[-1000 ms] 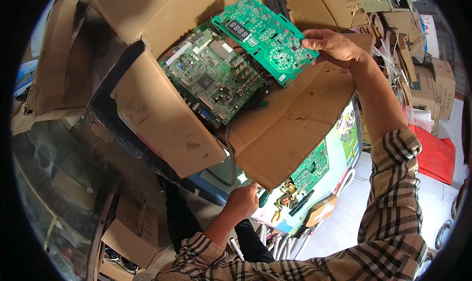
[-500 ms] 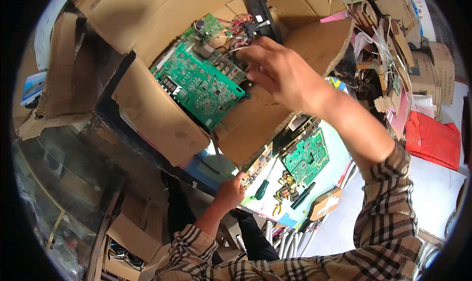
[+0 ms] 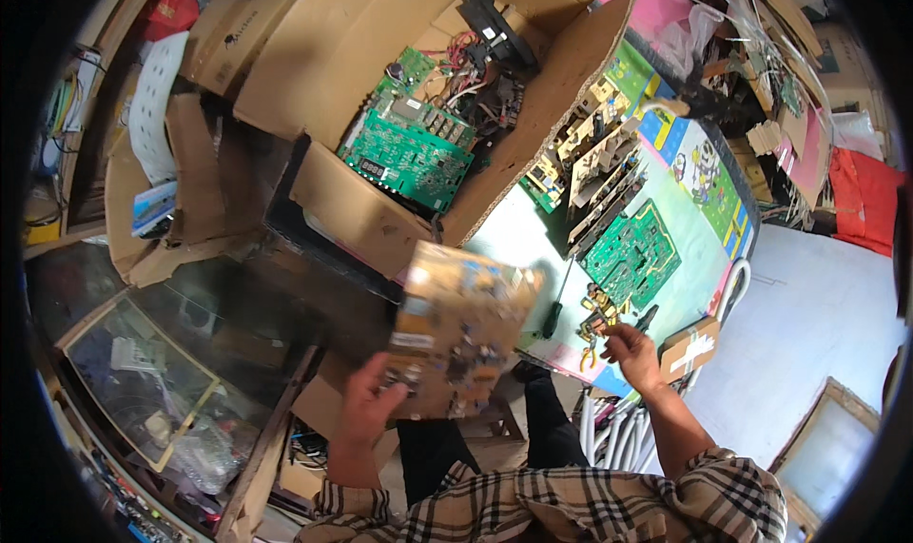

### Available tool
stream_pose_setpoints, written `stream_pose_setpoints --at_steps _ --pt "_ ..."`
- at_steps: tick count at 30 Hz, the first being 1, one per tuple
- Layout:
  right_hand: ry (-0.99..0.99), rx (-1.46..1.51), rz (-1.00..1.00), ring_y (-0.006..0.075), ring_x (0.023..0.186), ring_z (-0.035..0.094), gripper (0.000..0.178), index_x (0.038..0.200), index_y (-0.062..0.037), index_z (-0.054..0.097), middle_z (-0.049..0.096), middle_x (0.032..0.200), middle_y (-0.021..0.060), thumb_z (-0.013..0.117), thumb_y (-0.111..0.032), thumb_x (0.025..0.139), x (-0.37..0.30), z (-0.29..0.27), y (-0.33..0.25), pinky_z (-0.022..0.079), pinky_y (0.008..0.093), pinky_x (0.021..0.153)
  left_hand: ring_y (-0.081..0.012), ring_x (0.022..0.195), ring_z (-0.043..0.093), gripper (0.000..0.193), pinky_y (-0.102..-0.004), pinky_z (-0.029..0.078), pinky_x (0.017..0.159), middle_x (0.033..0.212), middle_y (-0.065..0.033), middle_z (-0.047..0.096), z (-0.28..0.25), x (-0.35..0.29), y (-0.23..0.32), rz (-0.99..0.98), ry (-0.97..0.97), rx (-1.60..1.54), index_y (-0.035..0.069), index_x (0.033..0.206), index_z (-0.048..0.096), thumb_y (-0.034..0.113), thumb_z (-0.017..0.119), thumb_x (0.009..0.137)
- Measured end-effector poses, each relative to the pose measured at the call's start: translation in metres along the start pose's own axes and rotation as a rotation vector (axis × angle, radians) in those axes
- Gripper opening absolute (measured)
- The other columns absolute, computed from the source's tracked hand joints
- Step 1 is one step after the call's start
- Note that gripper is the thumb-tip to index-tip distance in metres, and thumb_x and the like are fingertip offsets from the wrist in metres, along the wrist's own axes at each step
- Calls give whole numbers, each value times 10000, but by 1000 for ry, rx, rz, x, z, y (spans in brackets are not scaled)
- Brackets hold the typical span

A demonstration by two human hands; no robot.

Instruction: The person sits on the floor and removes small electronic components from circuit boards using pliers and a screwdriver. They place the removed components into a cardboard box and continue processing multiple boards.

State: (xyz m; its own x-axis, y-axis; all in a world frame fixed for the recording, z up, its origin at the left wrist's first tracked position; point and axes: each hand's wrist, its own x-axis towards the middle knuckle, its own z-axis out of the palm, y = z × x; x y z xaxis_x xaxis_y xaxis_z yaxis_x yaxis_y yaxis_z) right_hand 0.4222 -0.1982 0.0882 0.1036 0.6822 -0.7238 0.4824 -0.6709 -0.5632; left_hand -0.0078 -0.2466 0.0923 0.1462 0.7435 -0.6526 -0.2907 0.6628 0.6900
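My left hand (image 3: 366, 405) is closed on the lower left edge of a tan circuit board (image 3: 442, 339), which is tilted up in front of me and blurred by motion. Its face carries many small parts. My right hand (image 3: 635, 358) is over the table's near edge, fingers slightly bent and apart, beside a cluster of small yellow and copper components (image 3: 597, 310). Close by are yellow-handled pliers (image 3: 588, 358) and a dark tool (image 3: 648, 317), partly behind the hand. A screwdriver with a dark green handle (image 3: 552, 319) lies left of the components.
A big open cardboard box (image 3: 380, 96) holds a green circuit board (image 3: 409, 158), wires and a black plastic part (image 3: 496, 28). Several boards (image 3: 604, 177) stand on edge right of it, with a green board (image 3: 632, 253) lying flat. A small taped brown packet (image 3: 689, 348) sits at the table's right edge.
My right hand has left the box and come down to the small components. My left hand has lifted the tan board from the table's near edge and moved left. The view has shifted.
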Motion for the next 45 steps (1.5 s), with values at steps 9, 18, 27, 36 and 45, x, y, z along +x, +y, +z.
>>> stream_pose_setpoints --at_steps 9,18,27,36,45 --pt "-153 -87 5 194 733 682 201 1056 13 606 643 922 139 550 -72 883 -71 76 -4 529 293 665 -203 1084 546 470 -341 429 928 1217 -99 555 -27 139 100 538 300 -179 7 1303 466 33 537 839" --pt "-16 -119 -17 263 685 659 179 1020 -22 620 632 881 170 552 -111 881 -94 84 8 519 344 683 -287 961 611 414 -464 532 792 1127 -125 571 14 299 66 245 567 -553 61 1179 489 -64 507 785" --pt "243 -204 -164 427 773 600 256 923 1 612 612 894 262 546 -245 899 78 61 44 489 473 715 -142 684 467 339 -300 440 587 996 -71 503 8 263 58 -133 624 -160 13 1225 500 203 528 946" --pt "498 5 415 372 1172 474 1089 1401 21 169 320 1309 232 751 -553 681 215 21 -59 436 406 975 -289 970 636 576 -384 488 846 1092 -223 626 168 247 133 467 217 1162 -35 1308 426 369 552 918" --pt "758 155 291 451 1047 518 832 1383 33 142 333 1222 280 652 -161 754 234 41 -34 459 462 902 -427 853 638 416 -478 505 773 868 -280 653 189 272 110 274 333 1603 -64 1082 591 291 566 867"
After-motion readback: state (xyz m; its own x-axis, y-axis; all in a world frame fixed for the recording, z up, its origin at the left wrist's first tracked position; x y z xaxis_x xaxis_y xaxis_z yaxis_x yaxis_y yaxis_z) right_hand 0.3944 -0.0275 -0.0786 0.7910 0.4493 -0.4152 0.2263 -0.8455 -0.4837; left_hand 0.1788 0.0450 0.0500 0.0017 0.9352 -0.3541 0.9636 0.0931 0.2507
